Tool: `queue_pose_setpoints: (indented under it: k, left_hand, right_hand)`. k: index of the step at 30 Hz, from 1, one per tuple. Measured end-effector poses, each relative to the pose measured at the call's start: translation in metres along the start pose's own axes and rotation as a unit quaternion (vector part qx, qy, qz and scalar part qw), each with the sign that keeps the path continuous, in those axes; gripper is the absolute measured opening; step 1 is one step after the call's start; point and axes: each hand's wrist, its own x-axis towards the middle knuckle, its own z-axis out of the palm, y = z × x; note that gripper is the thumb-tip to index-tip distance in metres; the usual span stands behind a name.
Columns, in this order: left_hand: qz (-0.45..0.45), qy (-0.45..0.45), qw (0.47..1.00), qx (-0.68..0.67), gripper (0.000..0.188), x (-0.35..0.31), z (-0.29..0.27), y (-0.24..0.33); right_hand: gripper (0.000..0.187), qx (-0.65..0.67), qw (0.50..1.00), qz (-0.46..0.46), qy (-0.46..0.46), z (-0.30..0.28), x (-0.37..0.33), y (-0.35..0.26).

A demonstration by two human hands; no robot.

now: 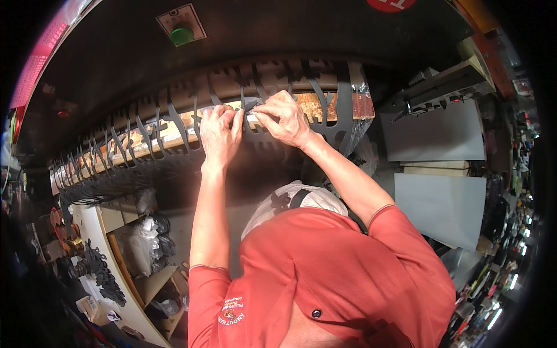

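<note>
A black sheet with cut-out openings and narrow strips (180, 124) hangs over a long bar (174, 136) wrapped in worn tape and clear film. My left hand (220, 130) is at the sheet with its fingers bent together, pinching the edge of a dark strip. Just to its right, my right hand (285, 120) has thumb and forefinger closed on a small dark part of the same sheet. The two hands' fingertips are close together over the bar. What lies right under the fingers is partly hidden.
A dark machine panel with a green button (182, 36) rises beyond the bar. Pale grey boards (439, 211) stand at the right, below a metal fixture (441, 87). On the left, a shelf unit (110, 267) holds plastic bags (152, 246) and black cut pieces (104, 272).
</note>
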Motion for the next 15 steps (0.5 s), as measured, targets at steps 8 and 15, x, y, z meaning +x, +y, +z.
queue_pose_setpoints:
  k: [8, 15]
  left_hand:
    - [-0.029, -0.027, 0.999, -0.01, 0.018, 0.0002, -0.0022, 0.0026]
    - [-0.043, -0.05, 0.998, -0.003, 0.016, 0.0064, -0.0065, 0.0079]
  right_hand:
    - [0.013, -0.006, 1.0, 0.007, -0.003, -0.0005, 0.0019, -0.0036]
    - [0.017, -0.005, 0.999, -0.001, -0.042, -0.0065, 0.0082, -0.0032]
